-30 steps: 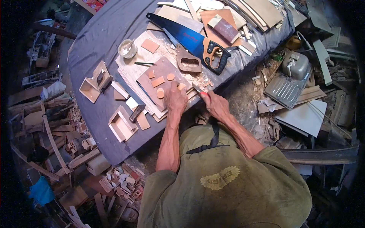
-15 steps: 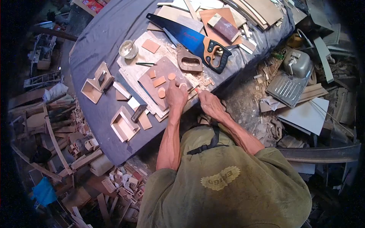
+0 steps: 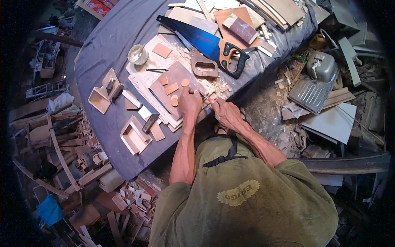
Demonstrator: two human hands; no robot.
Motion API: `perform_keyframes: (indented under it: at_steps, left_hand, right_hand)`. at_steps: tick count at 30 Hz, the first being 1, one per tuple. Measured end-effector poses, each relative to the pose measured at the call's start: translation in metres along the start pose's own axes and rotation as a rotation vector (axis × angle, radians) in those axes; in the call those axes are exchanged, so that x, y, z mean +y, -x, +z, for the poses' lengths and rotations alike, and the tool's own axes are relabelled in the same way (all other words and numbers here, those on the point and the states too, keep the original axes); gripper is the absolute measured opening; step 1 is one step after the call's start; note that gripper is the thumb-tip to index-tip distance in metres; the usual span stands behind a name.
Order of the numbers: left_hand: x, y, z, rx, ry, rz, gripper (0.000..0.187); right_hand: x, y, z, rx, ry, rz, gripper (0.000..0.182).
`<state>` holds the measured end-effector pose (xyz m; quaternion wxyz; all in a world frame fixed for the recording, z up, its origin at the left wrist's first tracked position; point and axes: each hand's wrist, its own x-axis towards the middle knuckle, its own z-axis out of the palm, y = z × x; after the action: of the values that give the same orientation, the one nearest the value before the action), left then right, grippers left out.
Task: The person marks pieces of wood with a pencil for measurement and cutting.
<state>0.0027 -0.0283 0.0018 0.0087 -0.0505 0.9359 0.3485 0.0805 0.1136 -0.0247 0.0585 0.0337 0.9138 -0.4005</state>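
Observation:
My left hand (image 3: 190, 103) is closed in a pinch at the front edge of a brown board (image 3: 158, 87), on a small pale wooden piece (image 3: 196, 92) mostly hidden by the fingers. My right hand (image 3: 227, 113) grips a thin-bladed tool with a red collar (image 3: 209, 100), its metal blade pointing at the piece. On the board beside my left hand lie an orange-brown wooden disc (image 3: 185, 82), another disc (image 3: 174, 101) and a small rectangular wood piece (image 3: 171, 88).
A blue handsaw (image 3: 201, 40) and a wooden-handled saw (image 3: 204, 66) lie beyond my hands. A jar of pale paste (image 3: 138, 54) stands at the back left of the board, near a black pencil (image 3: 157, 69). Small open wooden boxes (image 3: 135, 136) sit at left; scraps cover the floor.
The tool's metal blade now shows between my hands, and my right hand has shifted slightly. My left hand has turned a little, hiding more of the pale piece.

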Motion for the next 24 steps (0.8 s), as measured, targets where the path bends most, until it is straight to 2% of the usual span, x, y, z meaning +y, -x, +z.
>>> perform_keyframes:
  at_steps: [2, 8, 11, 14, 17, 20, 24]
  left_hand:
    - [0.0, 0.0, 0.0, -0.007, -0.001, -0.018, 0.024]
    - [-0.001, -0.002, 0.001, -0.027, 0.013, -0.04, 0.025]
    - [-0.007, -0.008, 0.002, -0.099, -0.028, -0.063, 0.027]
    - [-0.007, -0.017, 0.003, -0.155, -0.097, -0.081, 0.029]
    - [-0.002, -0.019, 0.0, -0.197, -0.147, -0.083, 0.031]
    - [0.002, -0.02, 0.001, -0.213, -0.192, -0.051, 0.032]
    - [0.004, -0.013, -0.006, -0.219, -0.156, -0.057, 0.033]
  right_hand:
    - [-0.01, 0.001, -0.01, -0.027, -0.039, 0.062, 0.052]
    - [0.013, -0.003, 0.002, 0.001, 0.098, -0.3, 0.035]
    - [0.013, -0.007, -0.001, -0.022, 0.091, -0.328, 0.024]
    - [0.013, -0.004, -0.006, -0.053, 0.216, -0.4, 0.025]
    - [-0.013, -0.012, -0.022, -0.14, 0.073, -0.209, 0.031]
    - [-0.018, -0.016, -0.01, -0.145, 0.064, -0.01, 0.035]
    - [-0.002, -0.018, 0.008, -0.038, -0.061, -0.045, 0.04]
